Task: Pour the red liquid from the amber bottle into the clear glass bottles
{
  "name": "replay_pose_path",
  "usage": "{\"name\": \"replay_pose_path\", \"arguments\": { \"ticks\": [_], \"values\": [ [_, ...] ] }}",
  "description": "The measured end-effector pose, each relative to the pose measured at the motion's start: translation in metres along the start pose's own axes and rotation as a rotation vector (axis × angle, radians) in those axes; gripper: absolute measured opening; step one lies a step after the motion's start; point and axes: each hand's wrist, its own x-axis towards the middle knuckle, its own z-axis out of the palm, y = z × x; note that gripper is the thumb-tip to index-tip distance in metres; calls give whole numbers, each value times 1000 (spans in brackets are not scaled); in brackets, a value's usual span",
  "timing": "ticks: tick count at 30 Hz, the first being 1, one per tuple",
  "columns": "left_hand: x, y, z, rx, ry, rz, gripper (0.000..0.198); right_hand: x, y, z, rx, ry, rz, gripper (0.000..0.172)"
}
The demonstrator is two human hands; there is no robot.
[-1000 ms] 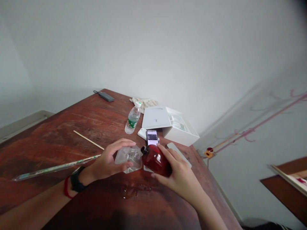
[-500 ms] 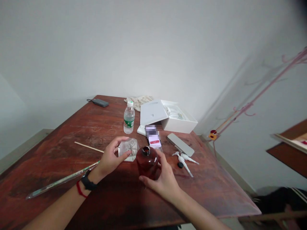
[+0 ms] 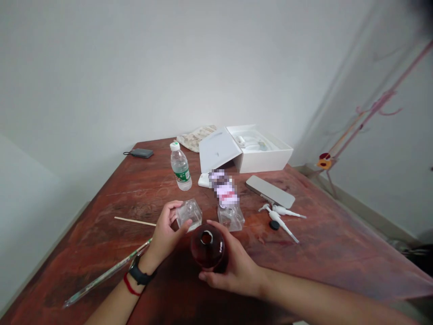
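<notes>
Left hand (image 3: 165, 232): Fingers and thumb curl around the near corner of a clear square bottle (image 3: 189, 214), gripping it at lower centre of the frame. A black wristwatch (image 3: 139, 275) and a red string bracelet (image 3: 130, 285) circle the wrist.

Right hand (image 3: 233, 271): Clamped around a round dark amber bottle (image 3: 207, 249), its fingers out of sight behind the bottle and its thumb on the near side.

Amber bottle's place: Upright and uncapped, mouth facing up, just beside the left hand at bottom centre, above a red-brown wooden table (image 3: 338, 253).

In the way: Just beyond the amber bottle stands a second clear square bottle (image 3: 231, 217). Behind that, a pixelated object (image 3: 223, 187) lies blurred beyond recognition, partly covering a small white device (image 3: 204, 180).

To the right: A flat silver rectangular case (image 3: 269, 191) lies above white pump parts (image 3: 279, 221) and a small round black cap (image 3: 274, 225).

To the left: A thin wooden stick (image 3: 135, 221) lies beside a long clear tube with green markings (image 3: 108, 273), which runs beneath the left wrist.

Far end of table: A water bottle with a white cap and green label (image 3: 181, 167), a white cardboard box (image 3: 260, 155) with its lid (image 3: 218, 151) propped against it, crumpled beige cloth (image 3: 196, 137), and a dark grey power bank with a cable (image 3: 142, 153) at upper left.
</notes>
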Motion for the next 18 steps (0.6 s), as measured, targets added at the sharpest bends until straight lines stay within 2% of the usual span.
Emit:
{"name": "replay_pose_path", "arguments": {
  "ticks": [5, 13, 18],
  "values": [
    [-4, 4, 2, 36, -59, -14, 53, -2, 0, -7, 58, 36, 22, 103],
    [-9, 8, 2, 99, -124, -48, 63, -3, -1, -7, 42, -17, 60, 102],
    [-8, 6, -2, 234, -129, 19, 61, -2, -1, -7, 11, -32, 63, 99]
  ]
}}
